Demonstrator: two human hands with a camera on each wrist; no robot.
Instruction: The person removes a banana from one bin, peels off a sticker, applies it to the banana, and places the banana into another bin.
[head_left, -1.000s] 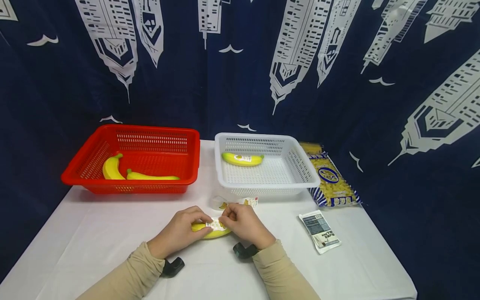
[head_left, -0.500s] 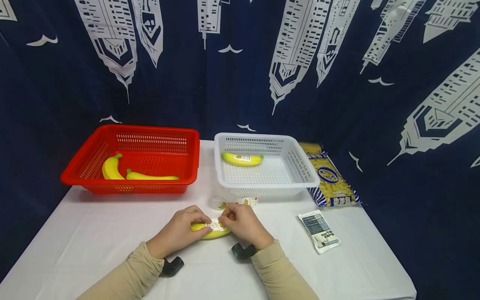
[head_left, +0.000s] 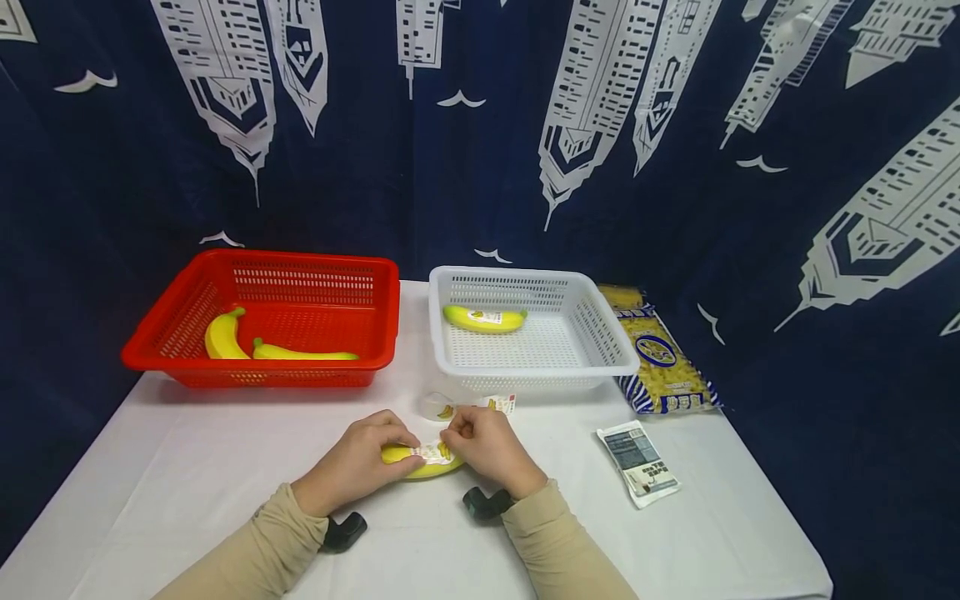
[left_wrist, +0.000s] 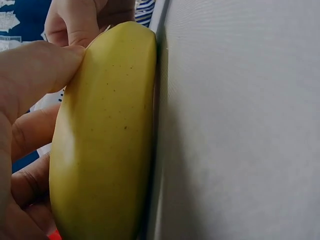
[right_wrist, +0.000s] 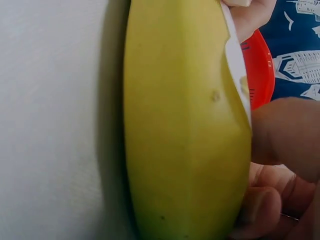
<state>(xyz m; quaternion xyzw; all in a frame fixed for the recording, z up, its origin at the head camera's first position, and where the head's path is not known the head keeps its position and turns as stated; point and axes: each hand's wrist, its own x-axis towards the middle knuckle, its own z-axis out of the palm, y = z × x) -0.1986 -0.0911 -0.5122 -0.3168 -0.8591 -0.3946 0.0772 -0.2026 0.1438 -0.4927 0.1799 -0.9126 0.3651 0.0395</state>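
A yellow banana [head_left: 427, 472] lies on the white table between both hands, a white printed label [head_left: 432, 453] along its upper side. The left hand [head_left: 366, 460] grips the banana's left part, thumb on the near side and fingers behind; its thumb tip rests by the label. At the label's right end, the right hand [head_left: 487, 446] pinches the edge with thumb and curled fingers. In the right wrist view the label [right_wrist: 235, 65] shows a wavy edge against the peel. The left wrist view has the banana [left_wrist: 105, 130] upright in frame, its label side mostly hidden.
Behind the hands lies a label strip [head_left: 502, 403] with a clear loop. A red basket [head_left: 262, 364] holds two bananas; a white basket [head_left: 525, 367] holds a labelled banana [head_left: 483, 319]. At right are a pasta bag [head_left: 671, 367] and a small white packet [head_left: 640, 463].
The label's far edge has come down toward the banana, and the label looks flatter against the peel. Both hands stay in nearly the same place.
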